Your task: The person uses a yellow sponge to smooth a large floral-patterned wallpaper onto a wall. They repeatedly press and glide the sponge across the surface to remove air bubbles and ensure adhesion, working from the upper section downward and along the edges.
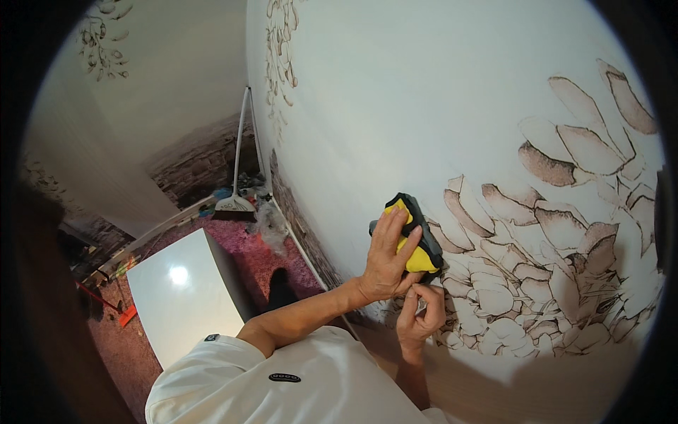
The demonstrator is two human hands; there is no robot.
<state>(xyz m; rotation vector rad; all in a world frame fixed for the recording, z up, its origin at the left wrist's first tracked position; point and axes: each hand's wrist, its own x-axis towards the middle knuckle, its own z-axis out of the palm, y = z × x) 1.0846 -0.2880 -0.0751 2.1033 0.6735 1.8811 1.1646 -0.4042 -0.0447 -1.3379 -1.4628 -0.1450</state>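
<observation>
My left hand lies with its fingers spread over a folded yellow and dark grey cloth, held against the wall covering. That covering is pale, with a printed pattern of brown-edged petals. Just below the cloth, my right hand is curled, thumb and index finger brought together near the left hand's thumb. Whether something thin is pinched between those fingertips is too small to tell.
A white box-like piece of furniture stands to the left on a pink-red carpet. In the corner are a long-handled broom and crumpled clear plastic. A red-orange tool head lies at far left.
</observation>
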